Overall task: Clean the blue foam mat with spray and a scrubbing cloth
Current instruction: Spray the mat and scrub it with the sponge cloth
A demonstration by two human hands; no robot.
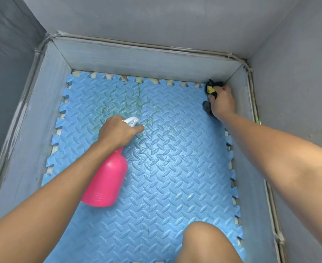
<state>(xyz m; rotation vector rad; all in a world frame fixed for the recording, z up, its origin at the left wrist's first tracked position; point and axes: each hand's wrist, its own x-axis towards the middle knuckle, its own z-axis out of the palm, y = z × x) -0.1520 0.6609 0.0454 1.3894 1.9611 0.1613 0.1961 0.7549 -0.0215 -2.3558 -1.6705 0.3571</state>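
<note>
While the left hand point(119, 132), at centre frame, is curled round the neck of the pink spray bottle point(107, 183), forefinger stretched along its white trigger head point(131, 121) toward the green streaks point(129, 103) on the blue foam mat point(175, 177) that fills the picture, the spraying step looks to be in hand. The right hand point(222, 103), at the mat's upper right corner, clutches a black-and-yellow scrubbing cloth point(212, 88) (bunched, half hidden by the fingers). Next the cloth probably needs carrying left onto those streaks and rubbing firmly.
</note>
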